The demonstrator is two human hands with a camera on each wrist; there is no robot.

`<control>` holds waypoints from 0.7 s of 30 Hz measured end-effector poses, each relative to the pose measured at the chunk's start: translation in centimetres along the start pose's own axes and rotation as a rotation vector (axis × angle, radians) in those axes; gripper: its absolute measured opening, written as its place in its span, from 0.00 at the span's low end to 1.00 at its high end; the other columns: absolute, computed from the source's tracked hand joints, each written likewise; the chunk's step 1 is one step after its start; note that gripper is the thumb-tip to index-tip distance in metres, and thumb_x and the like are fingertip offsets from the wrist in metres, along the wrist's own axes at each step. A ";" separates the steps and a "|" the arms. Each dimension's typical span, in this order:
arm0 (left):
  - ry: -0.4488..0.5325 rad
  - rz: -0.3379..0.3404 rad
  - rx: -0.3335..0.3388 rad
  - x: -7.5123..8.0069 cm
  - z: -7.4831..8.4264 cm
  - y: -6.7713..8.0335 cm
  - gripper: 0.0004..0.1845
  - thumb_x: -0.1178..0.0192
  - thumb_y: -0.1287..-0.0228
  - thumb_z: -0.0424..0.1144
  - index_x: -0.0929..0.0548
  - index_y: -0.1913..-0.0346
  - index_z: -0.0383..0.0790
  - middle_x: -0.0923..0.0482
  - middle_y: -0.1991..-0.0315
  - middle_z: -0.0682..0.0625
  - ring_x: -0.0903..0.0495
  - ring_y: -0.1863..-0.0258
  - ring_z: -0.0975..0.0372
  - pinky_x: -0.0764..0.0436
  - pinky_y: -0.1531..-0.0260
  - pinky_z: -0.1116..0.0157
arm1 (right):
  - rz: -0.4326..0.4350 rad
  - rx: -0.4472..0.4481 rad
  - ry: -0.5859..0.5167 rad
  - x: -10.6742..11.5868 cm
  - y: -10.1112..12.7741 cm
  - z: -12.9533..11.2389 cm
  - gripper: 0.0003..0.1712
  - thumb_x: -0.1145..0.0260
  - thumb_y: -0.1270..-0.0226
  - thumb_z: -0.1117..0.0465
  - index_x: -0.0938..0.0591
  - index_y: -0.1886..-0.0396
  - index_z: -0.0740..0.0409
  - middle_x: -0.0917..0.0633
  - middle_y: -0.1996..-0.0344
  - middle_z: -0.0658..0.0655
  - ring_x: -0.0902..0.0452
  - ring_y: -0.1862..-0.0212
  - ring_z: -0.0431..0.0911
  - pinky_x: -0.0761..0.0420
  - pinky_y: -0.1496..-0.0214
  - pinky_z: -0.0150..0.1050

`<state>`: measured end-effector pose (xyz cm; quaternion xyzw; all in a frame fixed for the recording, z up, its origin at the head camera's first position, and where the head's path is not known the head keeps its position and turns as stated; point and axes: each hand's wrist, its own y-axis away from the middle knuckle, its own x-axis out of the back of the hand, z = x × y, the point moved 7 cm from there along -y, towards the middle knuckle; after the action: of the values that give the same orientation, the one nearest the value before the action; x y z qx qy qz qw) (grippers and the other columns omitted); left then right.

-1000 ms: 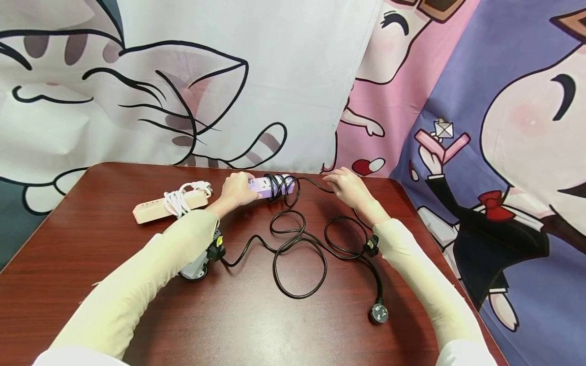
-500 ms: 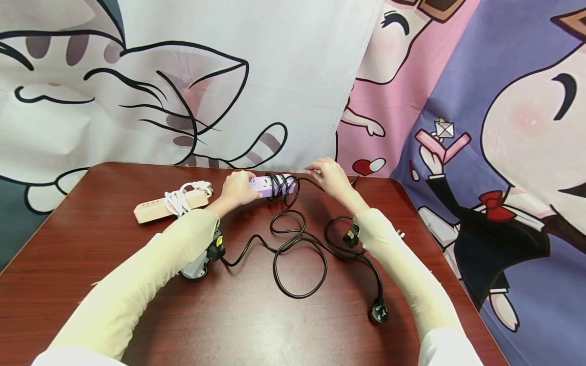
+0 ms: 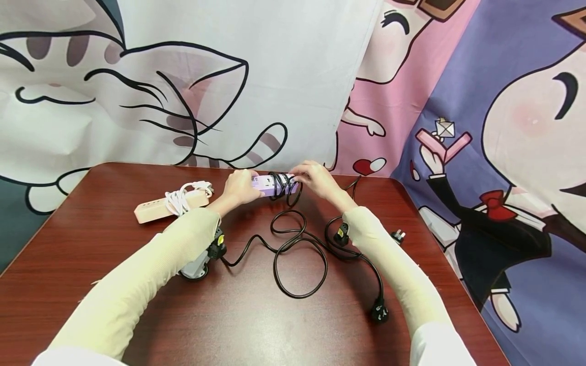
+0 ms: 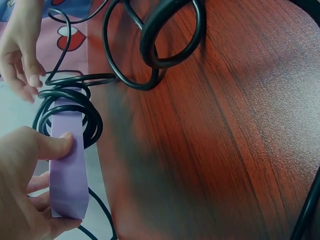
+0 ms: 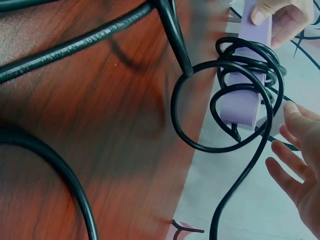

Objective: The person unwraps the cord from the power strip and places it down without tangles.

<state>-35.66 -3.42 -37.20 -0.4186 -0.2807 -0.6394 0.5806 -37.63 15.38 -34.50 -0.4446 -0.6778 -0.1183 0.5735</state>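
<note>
My left hand [image 3: 241, 187] grips the near end of a lilac power strip [image 3: 262, 185] by the table's far edge, thumb on its side and fingers underneath. Several turns of the strip's black cord [image 4: 92, 120] are wrapped around its other half. Beside that wrapped end is my right hand [image 3: 316, 179], its fingers [image 5: 282, 155] spread and loosely bent. Its fingertips are right at the cord turns, and no cord shows enclosed by them. From the wrapped end a loose loop of cord hangs down in the right wrist view.
A beige power strip [image 3: 151, 210] wrapped in white cord lies left. Under my left forearm is a grey one [image 3: 198, 267], mostly hidden. Its black cable [image 3: 297, 297] loops across the middle to a plug [image 3: 380, 311]. Another plug [image 3: 398, 236] lies right. A printed cloth [image 3: 311, 101] hangs behind.
My right hand has moved left from out along the cord to the wrapped end of the lilac strip. The plug at the right has come out from behind my forearm. My left hand stays.
</note>
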 end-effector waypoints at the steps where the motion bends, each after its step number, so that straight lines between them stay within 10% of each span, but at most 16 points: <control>1: -0.004 -0.001 -0.004 0.0 0.1 0.0 0.28 0.28 0.53 0.45 0.19 0.47 0.37 0.16 0.56 0.40 0.19 0.59 0.49 0.22 0.60 0.54 | 0.003 0.005 -0.008 -0.1 0.0 -0.1 0.10 0.34 0.37 0.64 0.13 0.57 0.57 0.14 0.59 0.56 0.21 0.54 0.48 0.25 0.48 0.44; 21: 0.020 0.016 -0.001 0.3 0.7 0.0 0.29 0.28 0.54 0.46 0.18 0.47 0.38 0.16 0.57 0.39 0.19 0.60 0.48 0.23 0.61 0.53 | 0.036 0.147 0.015 -0.4 1.3 0.3 0.03 0.38 0.34 0.65 0.20 0.62 0.59 0.17 0.63 0.55 0.25 0.56 0.49 0.28 0.47 0.45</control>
<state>-35.51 -2.96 -36.60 -0.4147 -0.2714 -0.6390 0.5882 -36.91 16.11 -35.39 -0.4123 -0.6724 -0.0611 0.6116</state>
